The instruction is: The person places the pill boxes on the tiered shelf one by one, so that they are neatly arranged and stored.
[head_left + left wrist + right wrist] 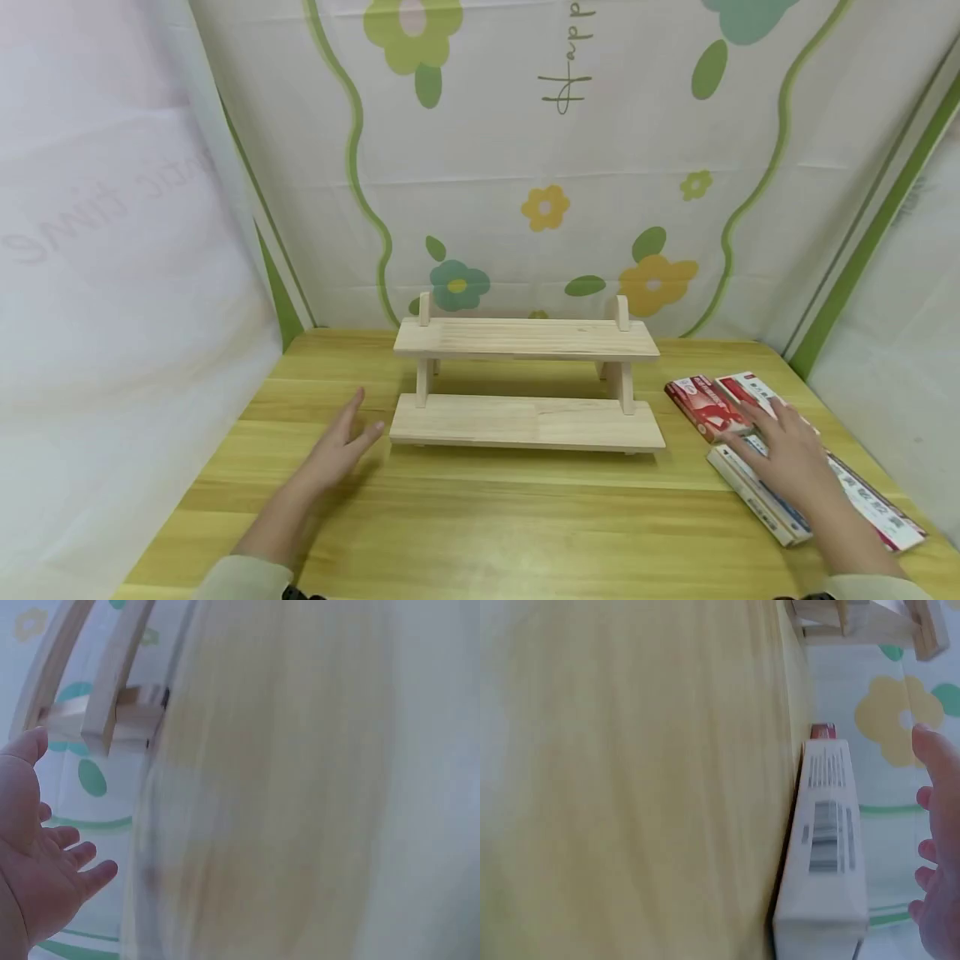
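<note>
A two-tier wooden rack (527, 421) stands on the table in the head view. Left of it, my left hand (339, 450) hovers with fingers spread and nothing held. The left wrist view shows that hand (45, 855) beside the rack's end (105, 712). On the right, my right hand (795, 458) reaches over several flat boxes, fingers extended. Among them are a red box (705, 404), a white-and-red box (750, 385), a white box with a blue side (757, 492) and a long white box (877, 504). In the right wrist view, a white box (826, 840) lies below the hand (941, 847), apparently apart from it.
The yellow wood-grain table (480, 517) carries the rack and boxes. White cloth with printed flowers (480, 167) hangs behind it, and further cloth panels close in the left (112, 333) and right (900, 358) sides.
</note>
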The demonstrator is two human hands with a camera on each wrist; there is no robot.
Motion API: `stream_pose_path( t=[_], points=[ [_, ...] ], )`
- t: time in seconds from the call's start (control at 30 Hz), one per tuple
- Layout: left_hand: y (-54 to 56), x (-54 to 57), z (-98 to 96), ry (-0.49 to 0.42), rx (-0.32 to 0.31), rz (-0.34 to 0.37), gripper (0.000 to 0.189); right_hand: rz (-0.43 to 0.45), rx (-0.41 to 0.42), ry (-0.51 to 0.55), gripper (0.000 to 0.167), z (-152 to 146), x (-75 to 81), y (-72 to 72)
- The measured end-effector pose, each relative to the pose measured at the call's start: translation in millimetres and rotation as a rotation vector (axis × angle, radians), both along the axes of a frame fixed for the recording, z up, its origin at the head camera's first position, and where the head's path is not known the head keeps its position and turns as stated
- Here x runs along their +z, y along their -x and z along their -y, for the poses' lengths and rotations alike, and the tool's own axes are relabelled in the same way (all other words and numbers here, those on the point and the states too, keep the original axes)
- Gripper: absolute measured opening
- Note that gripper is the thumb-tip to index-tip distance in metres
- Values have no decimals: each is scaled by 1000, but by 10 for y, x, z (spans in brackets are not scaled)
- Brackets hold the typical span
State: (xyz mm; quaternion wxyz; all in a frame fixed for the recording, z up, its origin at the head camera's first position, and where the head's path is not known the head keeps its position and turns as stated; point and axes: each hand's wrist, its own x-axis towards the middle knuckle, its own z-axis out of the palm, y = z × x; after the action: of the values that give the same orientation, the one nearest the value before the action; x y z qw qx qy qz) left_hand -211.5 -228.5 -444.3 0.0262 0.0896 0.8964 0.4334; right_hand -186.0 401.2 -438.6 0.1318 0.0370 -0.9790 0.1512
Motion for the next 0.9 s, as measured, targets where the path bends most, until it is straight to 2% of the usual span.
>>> stream_pose_path(
  t=[0.1, 0.2, 0.3, 0.47, 0.57, 0.7, 0.8, 0.9],
  points=[
    [-40, -28, -78, -116, 14, 26, 85, 7, -29, 23, 70, -121, -26, -104],
    [-50, -78, -173, -209, 42, 14, 84, 40, -69, 40, 71, -245, -40, -192],
    [-48, -136, -275, -276, 75, -7, 78, 68, -119, 57, 74, -387, -51, -267],
    [-42, -210, -426, -379, 112, -20, 71, 63, -207, 95, 75, -569, -97, -403],
    [-39, -228, -496, -414, 133, -42, 69, 77, -251, 109, 75, -629, -136, -481],
    [-36, -245, -544, -411, 183, -57, 63, 139, -310, 131, 81, -686, -185, -575],
    [-35, -264, -543, -400, 217, -55, 59, 188, -340, 153, 85, -723, -210, -606],
    [-47, -288, -522, -390, 215, -61, 59, 251, -366, 181, 87, -761, -229, -607]
  ],
)
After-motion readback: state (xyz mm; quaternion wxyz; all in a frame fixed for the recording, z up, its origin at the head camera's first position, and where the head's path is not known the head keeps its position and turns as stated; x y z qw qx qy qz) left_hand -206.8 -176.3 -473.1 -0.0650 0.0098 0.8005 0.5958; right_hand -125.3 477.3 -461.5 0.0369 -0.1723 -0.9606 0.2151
